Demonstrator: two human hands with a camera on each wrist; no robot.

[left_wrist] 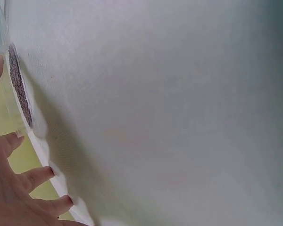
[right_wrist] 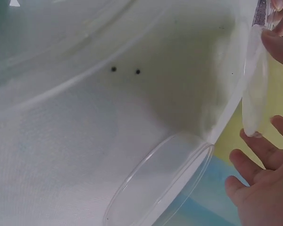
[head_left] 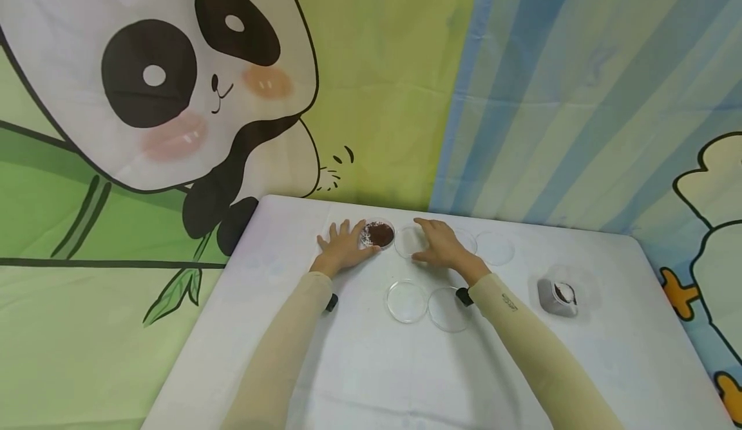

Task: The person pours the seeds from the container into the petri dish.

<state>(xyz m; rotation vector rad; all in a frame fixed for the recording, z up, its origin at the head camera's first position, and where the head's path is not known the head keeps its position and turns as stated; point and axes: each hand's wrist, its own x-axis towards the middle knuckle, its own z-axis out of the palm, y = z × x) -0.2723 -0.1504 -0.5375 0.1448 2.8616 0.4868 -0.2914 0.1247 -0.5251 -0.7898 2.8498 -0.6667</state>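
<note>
A clear round petri dish of reddish-brown granules sits near the table's far edge, with white specks at its left side. My left hand holds this dish between thumb and index finger, the other fingers spread out. Immediately right of it is a clear petri dish without granules. My right hand spans that dish, thumb at its near side and a fingertip at the far side. In the right wrist view the clear dish shows between thumb and fingers.
More clear round dishes lie behind my right hand, including one dish farther right. Closer to me are two clear round pieces, a left one and a right one. A small clear tub with dark and white contents stands at right.
</note>
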